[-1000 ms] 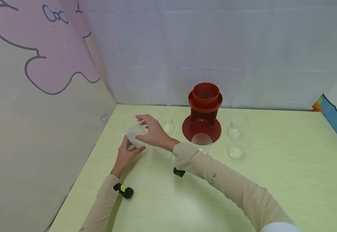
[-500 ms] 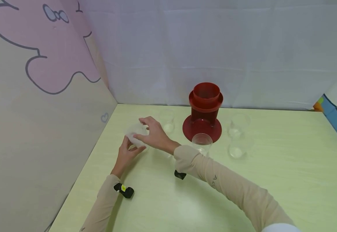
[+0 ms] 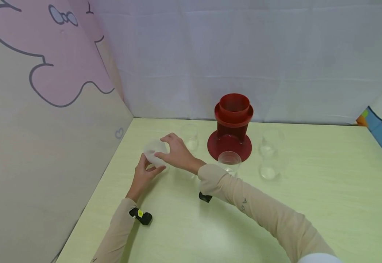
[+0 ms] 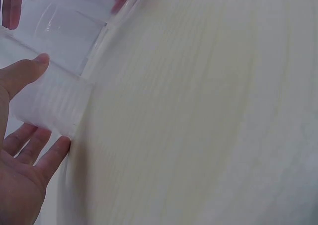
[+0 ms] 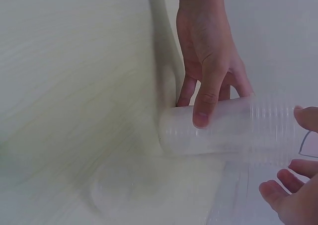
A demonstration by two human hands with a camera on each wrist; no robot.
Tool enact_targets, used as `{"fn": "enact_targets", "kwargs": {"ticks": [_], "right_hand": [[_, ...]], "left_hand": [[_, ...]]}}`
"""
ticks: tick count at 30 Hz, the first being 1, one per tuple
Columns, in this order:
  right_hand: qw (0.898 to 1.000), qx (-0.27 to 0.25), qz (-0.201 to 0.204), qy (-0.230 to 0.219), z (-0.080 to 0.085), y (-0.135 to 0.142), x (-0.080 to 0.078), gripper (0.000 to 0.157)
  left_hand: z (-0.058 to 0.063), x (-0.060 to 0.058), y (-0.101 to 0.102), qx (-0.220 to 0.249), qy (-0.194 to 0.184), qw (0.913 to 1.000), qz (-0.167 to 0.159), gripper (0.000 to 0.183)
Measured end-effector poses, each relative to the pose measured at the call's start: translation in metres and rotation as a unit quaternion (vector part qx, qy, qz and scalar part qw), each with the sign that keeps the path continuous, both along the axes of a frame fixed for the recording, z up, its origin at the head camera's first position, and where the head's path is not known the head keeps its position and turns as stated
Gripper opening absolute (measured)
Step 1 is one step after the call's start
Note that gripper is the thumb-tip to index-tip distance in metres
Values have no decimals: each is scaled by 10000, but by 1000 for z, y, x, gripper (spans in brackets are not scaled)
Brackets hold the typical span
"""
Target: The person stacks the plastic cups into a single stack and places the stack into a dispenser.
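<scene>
A stack of clear, ribbed plastic cups [image 3: 153,147] stands upright on the left of the table. My left hand [image 3: 142,177] grips its lower part, thumb on one side and fingers on the other, as the left wrist view also shows. Above it my right hand [image 3: 179,155] has its thumb and fingertips at the stack's top rim. In the right wrist view the stack's rims [image 5: 273,130] lie close together beside the right thumb [image 5: 305,118]. The right hand's lower fingers [image 5: 272,192] are spread apart from the cups.
A red, flanged holder [image 3: 232,126] on a round base stands at the back, with a red cup [image 3: 234,103] in its top. Single clear cups stand around it: one in front [image 3: 229,159], one left [image 3: 191,140], two right [image 3: 267,149]. A wall [image 3: 105,120] borders the left edge.
My right hand's fingers have drawn in toward the stack's rim and slightly right and nearer. My left hand has kept its grip in the same place.
</scene>
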State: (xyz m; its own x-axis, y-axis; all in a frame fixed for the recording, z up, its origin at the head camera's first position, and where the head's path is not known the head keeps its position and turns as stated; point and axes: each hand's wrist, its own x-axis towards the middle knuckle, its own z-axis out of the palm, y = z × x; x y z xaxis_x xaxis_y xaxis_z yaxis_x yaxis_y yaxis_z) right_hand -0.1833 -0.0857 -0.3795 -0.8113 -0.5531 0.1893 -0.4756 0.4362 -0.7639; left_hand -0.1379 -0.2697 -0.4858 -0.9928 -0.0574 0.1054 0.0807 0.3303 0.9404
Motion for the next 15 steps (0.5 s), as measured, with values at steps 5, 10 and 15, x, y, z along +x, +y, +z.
{"fn": "enact_targets", "kwargs": {"ticks": [5, 10, 15], "right_hand": [[9995, 284, 82, -57, 2, 2, -2, 54], [9987, 500, 127, 12, 7, 5, -4, 52], [9989, 437, 154, -22, 9, 8, -6, 54]], "left_hand": [[0, 0, 0, -12, 5, 10000, 5, 73], [0, 0, 2, 52, 46, 10000, -2, 74], [-1, 0, 2, 116, -38, 9999, 15, 73]]}}
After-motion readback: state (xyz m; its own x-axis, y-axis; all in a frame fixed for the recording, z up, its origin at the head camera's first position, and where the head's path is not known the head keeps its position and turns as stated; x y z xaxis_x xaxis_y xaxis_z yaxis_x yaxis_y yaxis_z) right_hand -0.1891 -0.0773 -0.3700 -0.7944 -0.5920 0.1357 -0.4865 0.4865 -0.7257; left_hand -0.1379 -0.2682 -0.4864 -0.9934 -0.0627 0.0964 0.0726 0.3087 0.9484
